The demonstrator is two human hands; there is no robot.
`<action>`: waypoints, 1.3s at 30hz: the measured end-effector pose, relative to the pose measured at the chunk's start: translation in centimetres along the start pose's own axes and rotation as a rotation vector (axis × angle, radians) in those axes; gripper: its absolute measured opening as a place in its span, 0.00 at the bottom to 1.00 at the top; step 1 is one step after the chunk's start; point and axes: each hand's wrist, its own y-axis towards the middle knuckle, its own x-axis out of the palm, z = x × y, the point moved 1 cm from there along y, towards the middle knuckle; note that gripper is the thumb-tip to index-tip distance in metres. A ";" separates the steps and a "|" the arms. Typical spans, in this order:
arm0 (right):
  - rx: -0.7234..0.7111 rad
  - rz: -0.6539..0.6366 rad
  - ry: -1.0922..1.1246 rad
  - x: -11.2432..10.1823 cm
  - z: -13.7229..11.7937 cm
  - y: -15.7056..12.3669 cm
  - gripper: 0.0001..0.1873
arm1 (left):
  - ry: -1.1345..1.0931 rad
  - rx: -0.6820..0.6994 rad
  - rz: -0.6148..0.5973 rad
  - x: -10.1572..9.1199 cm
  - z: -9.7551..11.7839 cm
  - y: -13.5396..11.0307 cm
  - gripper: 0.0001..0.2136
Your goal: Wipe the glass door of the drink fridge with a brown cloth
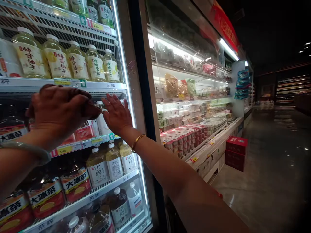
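My left hand (pixel 58 111) reaches into a lit drinks cooler at the middle shelf, fingers curled over the tops of red-labelled bottles (pixel 84 131); what it grips is hidden. A pale bangle sits on that wrist. My right hand (pixel 118 113) is beside it, fingers stretched out flat against a white-capped bottle (pixel 102 123) at the shelf's right end. A gold bangle circles the right wrist. Pale yellow drink bottles (pixel 58 60) line the shelf above both hands.
Lower cooler shelves hold tea bottles (pixel 113 163) and dark red-labelled bottles (pixel 46 194). To the right runs an open chilled case (pixel 194 129) with packaged food. Red boxes (pixel 235 152) stand on the floor of the dim aisle (pixel 274 168).
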 end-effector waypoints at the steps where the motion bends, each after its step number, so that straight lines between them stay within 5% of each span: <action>1: 0.021 0.014 0.019 0.5 -0.5 0.1 0.28 | 0.056 0.041 -0.008 0.1 0.1 -0.3 0.21; 8: 0.029 0.019 0.119 2.9 -1.6 -1.6 0.30 | 0.103 0.414 -0.052 -1.4 2.9 -10.9 0.07; 12: 0.021 0.048 0.124 3.3 -1.4 -1.9 0.31 | 0.007 0.670 -0.262 -2.4 1.3 -9.1 0.11; 14: 0.006 0.074 0.120 3.5 -1.3 -2.0 0.31 | 0.033 0.557 -0.267 -2.6 -0.3 -6.2 0.10; 16: -0.011 0.098 0.111 3.7 -1.1 -2.1 0.32 | 0.059 0.282 -0.180 -2.5 -1.5 -3.9 0.11; 20: -0.031 0.105 0.108 4.2 -0.8 -2.2 0.32 | 0.082 -0.026 -0.066 -1.9 -0.7 -5.3 0.20; 22: -0.033 0.096 0.106 4.2 -0.8 -2.2 0.32 | 0.037 -0.002 -0.082 -1.7 0.6 -8.4 0.14; 25: -0.038 0.089 0.098 3.9 -0.9 -2.3 0.32 | -0.089 0.269 -0.188 -2.0 1.6 -12.7 0.08; 29: -0.039 0.103 0.088 3.8 -1.1 -2.3 0.33 | -0.164 0.662 -0.366 -2.9 0.1 -12.7 0.10; 31: -0.035 0.108 0.087 3.8 -1.1 -2.3 0.34 | -0.140 0.588 -0.371 -3.1 -0.9 -10.4 0.10; 34: -0.023 0.107 0.106 3.8 -1.1 -2.3 0.32 | -0.047 0.203 -0.189 -2.7 -1.2 -7.7 0.11; 37: -0.017 0.100 0.112 3.6 -1.2 -2.3 0.32 | 0.048 -0.027 0.014 -2.0 0.3 -9.2 0.14; 39: -0.019 0.095 0.106 3.6 -1.3 -2.3 0.32 | 0.047 0.045 0.050 -1.8 1.7 -11.9 0.12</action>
